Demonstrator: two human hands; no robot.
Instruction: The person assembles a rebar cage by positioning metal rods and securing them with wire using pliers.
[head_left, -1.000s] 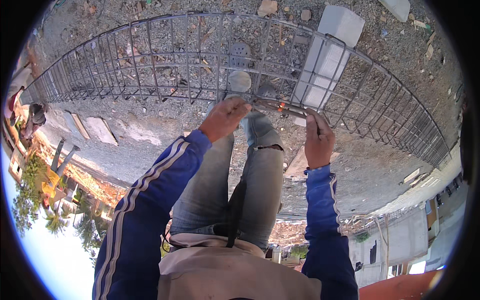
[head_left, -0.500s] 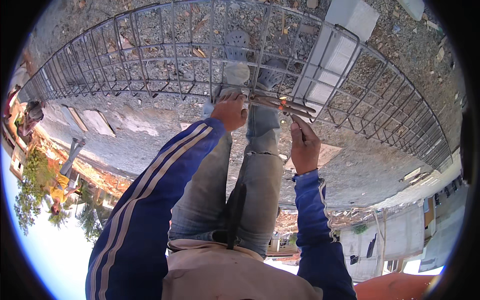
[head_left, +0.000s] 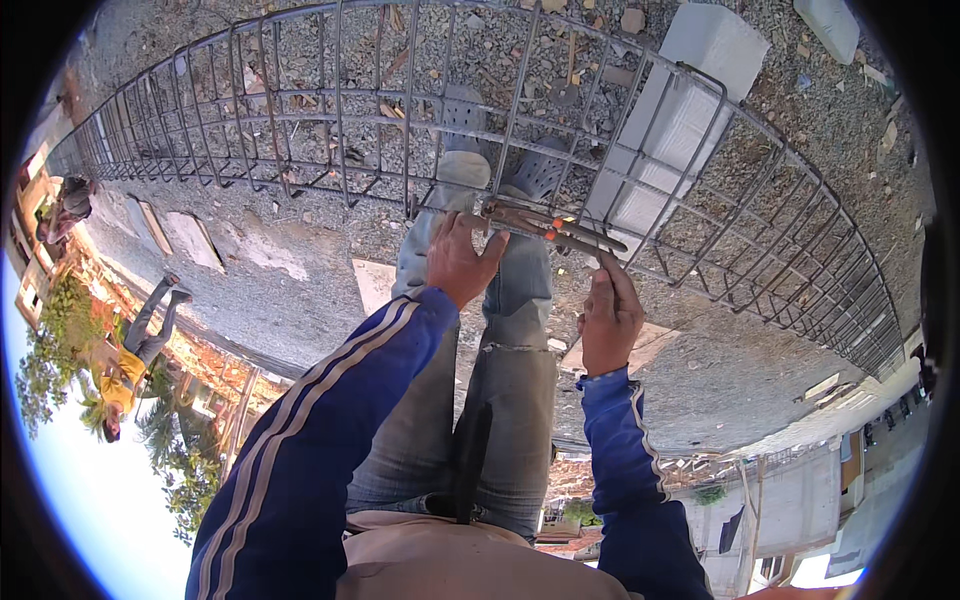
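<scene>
One half-curled right hand (head_left: 609, 320) meets the pincers (head_left: 517, 216) at the rebar cage (head_left: 411, 100), left hand (head_left: 462, 262) loosely spread, both grips unclear.

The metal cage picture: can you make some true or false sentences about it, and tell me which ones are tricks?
1. The pliers have orange marks on them. True.
2. Their handles point to the left of the picture. False: they point to the right, toward the right hand.
3. The metal cage is solid, with no gaps. False: it is an open grid of bars, and gravel shows through.
4. A pale block shows through the bars. True.
5. The sleeves on the arms are red. False: the sleeves are blue with pale stripes.
6. Someone far off on the left wears a yellow top. True.
</scene>
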